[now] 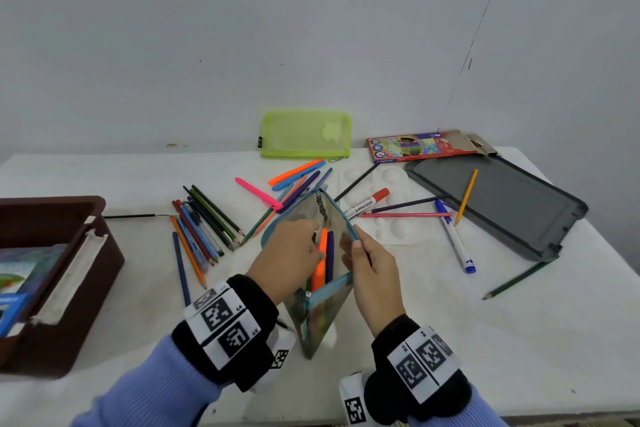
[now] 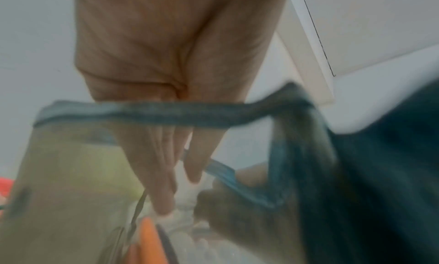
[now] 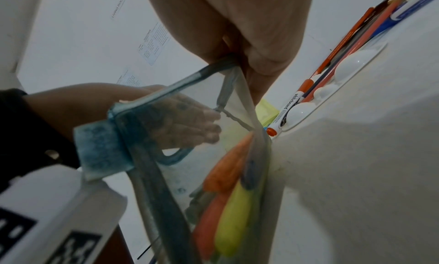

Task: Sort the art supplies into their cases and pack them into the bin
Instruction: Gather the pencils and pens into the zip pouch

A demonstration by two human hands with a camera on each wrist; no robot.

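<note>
Nearest, standing on edge on the white table [image 1: 450,340]: a clear pouch with blue trim [image 1: 320,315], mouth spread wide. On its right rim, the right hand [image 1: 372,265], thumb and fingers pinched on the blue edge. Inside the mouth from the left, the left hand [image 1: 289,253], fingers straight and together, reaching down toward the contents, curled round nothing in the left wrist view. In the pouch, an orange highlighter [image 1: 320,260], a purple pen [image 1: 329,255], and, through the clear wall in the right wrist view, a yellow highlighter [image 3: 234,221]. Off to the left, a brown bin [image 1: 69,288] with a white case [image 1: 74,276] and blue packets inside. Beyond the hands, loose on the table: a row of coloured pencils [image 1: 201,222] to the left, a pink pen [image 1: 258,193] and more pens just behind the pouch, a white paint palette [image 1: 391,218] carrying a red-capped whiteboard marker [image 1: 367,203], a blue marker [image 1: 455,236] to its right. Further right, an open grey case [image 1: 498,204] with a yellow pencil [image 1: 467,196] across it. Farthest, against the wall: a green mesh pouch [image 1: 305,134] and a coloured-pencil box [image 1: 420,146].
</note>
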